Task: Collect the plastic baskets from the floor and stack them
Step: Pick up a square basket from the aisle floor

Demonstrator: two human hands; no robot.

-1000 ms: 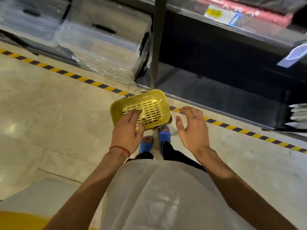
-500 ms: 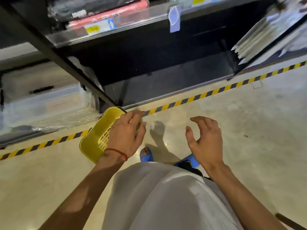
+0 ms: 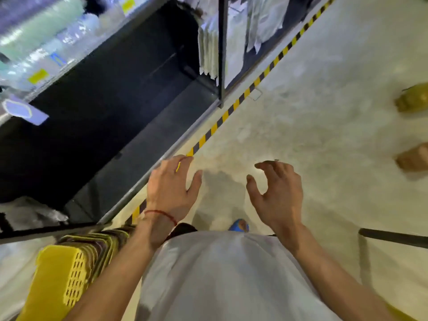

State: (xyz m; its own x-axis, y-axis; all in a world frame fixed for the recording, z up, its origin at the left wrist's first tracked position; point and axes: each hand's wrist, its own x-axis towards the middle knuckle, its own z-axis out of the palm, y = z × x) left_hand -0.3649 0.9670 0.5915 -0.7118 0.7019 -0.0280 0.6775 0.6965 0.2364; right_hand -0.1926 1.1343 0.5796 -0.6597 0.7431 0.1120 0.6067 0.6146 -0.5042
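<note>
Looking: down at two hands, a pale floor [image 3: 324, 140] and a dark shelf [image 3: 97, 126].
Change: half a second ago the left hand [image 3: 170, 188] held a yellow basket. Now it holds nothing.
Left hand: open, fingers spread, hanging in the air over the striped tape [image 3: 231, 110].
Right hand [image 3: 276, 193]: open too, fingers curled like a claw, holding nothing, same as before.
Basket: the yellow one now seems to sit on the stack [image 3: 69, 274], low on the left, just beside the left arm. The picture is blurry there, so I cannot tell how neatly it sits.
Stack: many rims show one inside the other, so lots of baskets look nested already.
View: it has swung to the right, along the aisle.
More baskets: two blurry lumps lie on the floor far to the right, a greenish one [image 3: 412, 100] and a brownish one [image 3: 413, 157]. They may be baskets; I cannot be sure.
Meaning: one more basket looks done. Both hands are free.
Next: I think the person will walk to those two and pick them up.
Care: the stack looks tall, so it could tip.
</note>
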